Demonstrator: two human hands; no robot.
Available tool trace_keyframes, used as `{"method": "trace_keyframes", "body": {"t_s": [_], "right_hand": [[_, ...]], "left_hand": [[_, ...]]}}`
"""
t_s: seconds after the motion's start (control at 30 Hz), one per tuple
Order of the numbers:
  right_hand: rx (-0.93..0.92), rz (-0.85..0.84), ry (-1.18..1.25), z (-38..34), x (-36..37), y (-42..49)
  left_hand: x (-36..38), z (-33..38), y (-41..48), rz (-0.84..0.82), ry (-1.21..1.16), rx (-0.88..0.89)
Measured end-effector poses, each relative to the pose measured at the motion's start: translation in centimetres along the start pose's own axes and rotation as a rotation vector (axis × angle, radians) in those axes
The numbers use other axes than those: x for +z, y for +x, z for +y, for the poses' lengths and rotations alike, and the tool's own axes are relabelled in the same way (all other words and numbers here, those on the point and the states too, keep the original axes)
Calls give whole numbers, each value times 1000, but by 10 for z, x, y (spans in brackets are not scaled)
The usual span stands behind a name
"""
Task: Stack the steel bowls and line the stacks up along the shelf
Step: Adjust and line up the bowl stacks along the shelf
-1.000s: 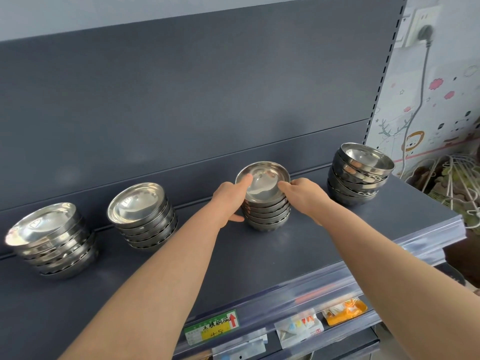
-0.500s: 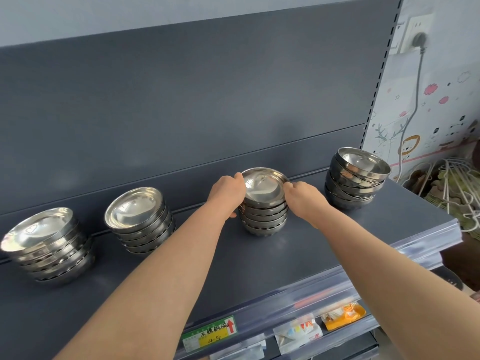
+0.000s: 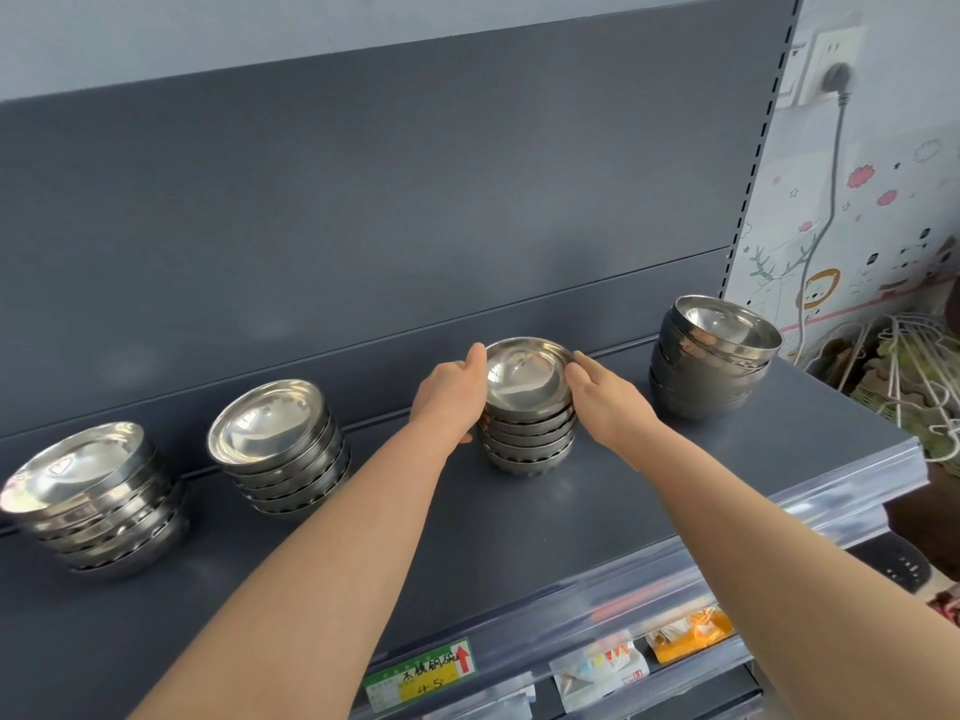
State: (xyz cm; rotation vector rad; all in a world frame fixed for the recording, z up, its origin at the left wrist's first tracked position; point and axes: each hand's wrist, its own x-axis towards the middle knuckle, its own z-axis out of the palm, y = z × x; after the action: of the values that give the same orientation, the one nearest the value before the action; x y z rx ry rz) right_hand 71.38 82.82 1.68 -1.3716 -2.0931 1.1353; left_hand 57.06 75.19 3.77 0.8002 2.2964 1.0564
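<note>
Head view: left hand (image 3: pixel 447 394) and right hand (image 3: pixel 605 400) clasp the third stack (image 3: pixel 527 433) at the back of the shelf (image 3: pixel 571 511).
Both hands curl round its sides, closer in than a second ago; its top bowl (image 3: pixel 524 376), tilted then, now sits level.

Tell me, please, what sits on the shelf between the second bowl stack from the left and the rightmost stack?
In the head view, one more bowl stack stands there, the left hand and right hand holding its sides.

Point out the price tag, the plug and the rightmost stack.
Price tag (image 3: pixel 423 685), head view, on its yellow strip.
Plug (image 3: pixel 835 75), head view, on its round body.
Rightmost stack (image 3: pixel 727 327), head view, inside its top bowl.
</note>
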Motion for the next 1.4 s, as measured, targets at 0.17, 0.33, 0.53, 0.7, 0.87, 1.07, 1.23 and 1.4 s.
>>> {"method": "trace_keyframes", "body": {"t_s": [0.17, 0.33, 0.53, 0.7, 0.87, 1.07, 1.23, 1.4], "right_hand": [[182, -72, 326, 18, 6, -5], [156, -115, 342, 13, 16, -5], [145, -191, 326, -7, 46, -2], [128, -146, 258, -18, 60, -5], [16, -8, -249, -7, 45, -21], [34, 166, -475, 15, 6, -44], [125, 295, -531, 46, -42, -50], [257, 338, -509, 90, -90, -32]], "left_hand": [[-2, -19, 5, -253, -461, -230], [-8, -35, 4, -268, -553, -254], [-31, -37, 2, -195, -538, -272], [-55, -43, 7, -18, -348, -96], [-64, -23, 0, 200, 243, 387], [-16, 24, -20, 4, 218, 580], [41, 49, -28, -214, 217, 570], [102, 74, -25, -328, 137, 457]]}}
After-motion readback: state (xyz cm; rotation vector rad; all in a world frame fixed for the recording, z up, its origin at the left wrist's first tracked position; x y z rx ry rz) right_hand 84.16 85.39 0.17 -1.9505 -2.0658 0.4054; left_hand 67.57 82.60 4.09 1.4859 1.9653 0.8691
